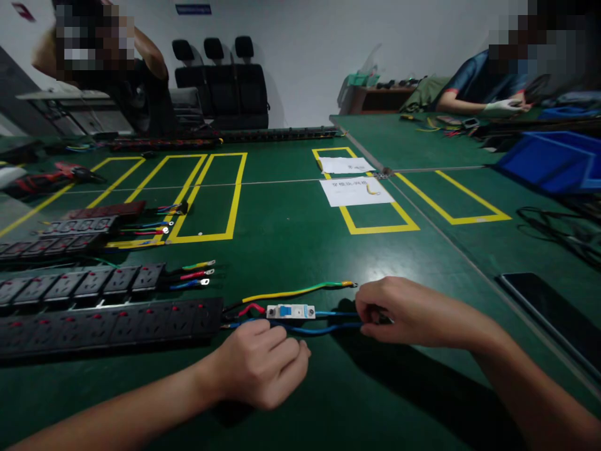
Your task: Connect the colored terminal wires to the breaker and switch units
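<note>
A black power strip [188, 319] lies at the left with wires coming out of its right end. A small white circuit breaker with a blue switch [300, 311] sits in line with its red wire [251, 309]. Two blue wires [328, 330] run right into my right hand [399, 311], whose fingers are pinched around their ends. My left hand [263, 363] rests closed just below the breaker; its fingers are curled, and whatever is inside them is hidden. A yellow-green wire [295, 292] with a ring terminal lies loose above the breaker, its tip near my right fingers.
More power strips [117, 282] with lugged wires lie at the left, near a red drill [51, 178]. Yellow tape marks the green table [282, 250]. Paper sheets [357, 193] lie ahead. A phone [554, 313] and blue bin [558, 163] stand right. Two people are beyond.
</note>
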Demonstrator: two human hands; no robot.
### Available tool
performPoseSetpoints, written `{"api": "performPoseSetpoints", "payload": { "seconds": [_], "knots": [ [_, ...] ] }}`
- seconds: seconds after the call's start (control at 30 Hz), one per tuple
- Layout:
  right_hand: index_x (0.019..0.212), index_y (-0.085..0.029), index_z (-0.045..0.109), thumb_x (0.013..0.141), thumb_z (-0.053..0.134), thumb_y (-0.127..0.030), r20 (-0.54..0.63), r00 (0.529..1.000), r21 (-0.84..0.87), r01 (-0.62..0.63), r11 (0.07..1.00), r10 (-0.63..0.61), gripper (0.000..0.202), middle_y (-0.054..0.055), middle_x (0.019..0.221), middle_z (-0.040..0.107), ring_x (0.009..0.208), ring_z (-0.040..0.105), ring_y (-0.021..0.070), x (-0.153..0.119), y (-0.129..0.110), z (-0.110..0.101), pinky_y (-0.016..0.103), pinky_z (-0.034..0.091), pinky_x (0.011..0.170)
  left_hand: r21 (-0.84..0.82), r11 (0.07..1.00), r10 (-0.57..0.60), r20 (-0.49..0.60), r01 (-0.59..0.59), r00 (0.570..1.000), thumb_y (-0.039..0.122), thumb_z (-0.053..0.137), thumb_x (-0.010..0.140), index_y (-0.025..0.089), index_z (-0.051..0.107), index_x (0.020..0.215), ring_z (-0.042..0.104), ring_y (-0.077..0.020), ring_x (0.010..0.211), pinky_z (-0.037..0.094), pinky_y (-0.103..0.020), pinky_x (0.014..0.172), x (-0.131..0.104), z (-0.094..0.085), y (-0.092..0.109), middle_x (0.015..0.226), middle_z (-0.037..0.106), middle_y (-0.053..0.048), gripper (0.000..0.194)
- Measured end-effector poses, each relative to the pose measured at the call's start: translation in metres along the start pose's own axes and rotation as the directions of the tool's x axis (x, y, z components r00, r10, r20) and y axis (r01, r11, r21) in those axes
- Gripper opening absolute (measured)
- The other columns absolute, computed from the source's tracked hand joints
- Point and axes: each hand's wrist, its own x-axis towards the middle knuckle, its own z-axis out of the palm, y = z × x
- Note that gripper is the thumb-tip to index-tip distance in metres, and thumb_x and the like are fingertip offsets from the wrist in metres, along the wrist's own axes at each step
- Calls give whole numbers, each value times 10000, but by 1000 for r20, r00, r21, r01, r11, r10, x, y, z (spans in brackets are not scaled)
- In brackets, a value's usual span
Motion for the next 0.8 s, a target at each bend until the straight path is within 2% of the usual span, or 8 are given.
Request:
{"api": "performPoseSetpoints", "payload": {
  "seconds": [0.07, 0.17, 0.4, 0.6, 0.8],
  "knots": [
    [842, -218, 688, 822, 692, -224, 6, 1000, 10, 0, 1000, 0, 22, -11, 762, 702, 641, 593, 125, -1, 0, 0, 246, 341, 563, 0, 999, -52, 11, 52, 999, 105, 645, 914, 119, 673, 884, 447, -110, 517, 254, -316, 465, -2, 3, 0, 618, 527, 42, 43],
    [844, -213, 694, 820, 706, -225, 11, 1000, 17, 4, 1000, -4, 29, -12, 762, 705, 641, 596, 121, -1, -1, 0, 241, 346, 563, 29, 992, -121, 39, 120, 992, 97, 574, 966, 98, 685, 1007, 481, -115, 517, 264, -321, 470, -5, 8, 0, 631, 558, 38, 118],
    [828, -202, 714, 808, 732, -235, 48, 999, 88, 3, 996, -7, 42, -18, 715, 694, 605, 594, 111, -3, -3, -1, 227, 356, 542, 85, 974, -217, 62, 212, 974, 181, 593, 1004, 112, 683, 1000, 517, -119, 497, 269, -322, 467, -14, 17, 5, 632, 580, 37, 114],
    [820, -188, 709, 773, 766, -243, 144, 989, 201, 7, 980, -36, 92, -34, 696, 667, 582, 577, 97, -4, -7, -2, 208, 358, 516, 77, 974, -220, 70, 214, 973, 148, 534, 1024, 121, 675, 960, 520, -127, 496, 277, -330, 464, -10, 17, 5, 625, 570, 38, 157],
    [859, -188, 683, 759, 769, -201, 113, 992, 134, 35, 990, -50, 132, -31, 750, 650, 638, 560, 110, -2, -8, -2, 223, 344, 551, 79, 979, -194, 84, 188, 977, 142, 551, 1013, 116, 664, 961, 519, -120, 499, 278, -329, 460, -8, 16, 4, 645, 591, 35, 127]
  ]
}}
